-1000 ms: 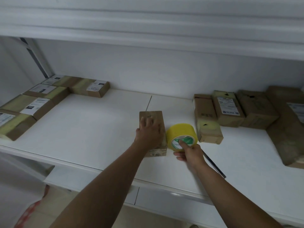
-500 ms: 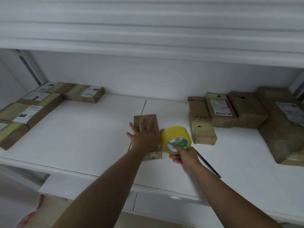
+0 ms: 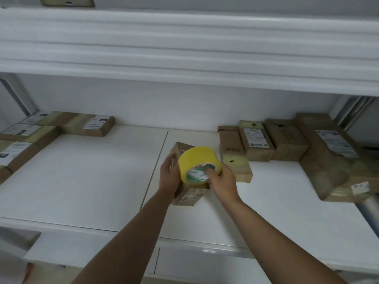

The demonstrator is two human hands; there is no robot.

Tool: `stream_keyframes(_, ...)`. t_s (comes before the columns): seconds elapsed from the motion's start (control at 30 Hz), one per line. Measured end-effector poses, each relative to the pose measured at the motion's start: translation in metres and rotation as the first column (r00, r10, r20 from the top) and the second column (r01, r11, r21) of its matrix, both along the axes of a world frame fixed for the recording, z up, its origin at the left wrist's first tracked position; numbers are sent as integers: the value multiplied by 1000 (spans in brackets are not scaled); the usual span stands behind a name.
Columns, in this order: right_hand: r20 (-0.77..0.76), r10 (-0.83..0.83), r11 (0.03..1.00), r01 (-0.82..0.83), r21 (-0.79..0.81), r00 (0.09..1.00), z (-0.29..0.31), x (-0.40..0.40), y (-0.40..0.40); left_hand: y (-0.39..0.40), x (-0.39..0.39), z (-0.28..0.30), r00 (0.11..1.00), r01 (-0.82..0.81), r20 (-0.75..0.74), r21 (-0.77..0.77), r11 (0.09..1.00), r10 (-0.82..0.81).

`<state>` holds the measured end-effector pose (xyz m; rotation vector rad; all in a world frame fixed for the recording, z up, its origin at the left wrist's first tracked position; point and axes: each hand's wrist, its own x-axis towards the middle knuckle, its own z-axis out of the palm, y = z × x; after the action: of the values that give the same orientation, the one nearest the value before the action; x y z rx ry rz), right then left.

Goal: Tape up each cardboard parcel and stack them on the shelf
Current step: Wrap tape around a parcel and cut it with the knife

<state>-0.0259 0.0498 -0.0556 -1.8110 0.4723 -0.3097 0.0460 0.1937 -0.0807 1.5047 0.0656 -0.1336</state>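
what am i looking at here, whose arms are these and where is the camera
The camera is worn on a person's head and looks forward and down, so the two bare arms reaching in from the bottom belong to the wearer. There is no machine here.

The left hand steadies a small cardboard parcel tipped up on the white shelf. The right hand holds a yellow roll of tape against that parcel, with a finger hooked into the roll's core.

More parcels lie along the back left, several with yellow tape and white labels. Another group of boxes sits at the back right.
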Motion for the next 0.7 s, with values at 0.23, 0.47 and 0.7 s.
stream_keyframes(0.23,-137,162,980,-176,-97,977,9,5,20,22,6,-6,983,172,-72,3,985,-171)
stream_keyframes(0.47,-215,175,864,-255,-434,961,20,6,41,52,6,-15,977,193,-95,27,981,-190)
stream_keyframes(0.7,-156,187,932,-225,-283,970,14,22,24,61,11,-15,975,198,-114,57,979,-191)
